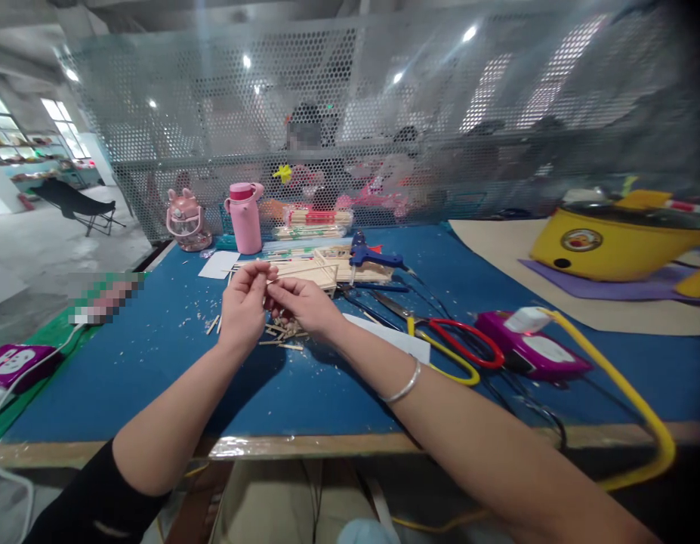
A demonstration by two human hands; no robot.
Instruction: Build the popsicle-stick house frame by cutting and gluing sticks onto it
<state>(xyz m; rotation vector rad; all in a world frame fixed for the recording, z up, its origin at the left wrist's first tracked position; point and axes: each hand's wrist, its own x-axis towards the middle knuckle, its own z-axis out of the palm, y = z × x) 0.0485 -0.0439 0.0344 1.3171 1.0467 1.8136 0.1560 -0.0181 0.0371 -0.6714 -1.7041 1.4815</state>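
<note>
Two bare hands, the left hand point(245, 306) and the right hand point(304, 304), are meeting over the blue table point(327, 397), their fingertips pinching a thin wooden stick point(307, 270) that is slanting off rightward. Stick scraps point(285, 332) are lying below, partly hidden by the right hand. Just beyond, a blue glue gun point(375, 258) is partly covering pale wooden pieces point(382, 276). Red-and-yellow scissors point(439, 325) are lying near a purple box point(531, 353); farther right a yellow pot point(621, 245) is sitting, and a pink bottle point(246, 223) is standing before the mesh screen point(214, 113)
</note>
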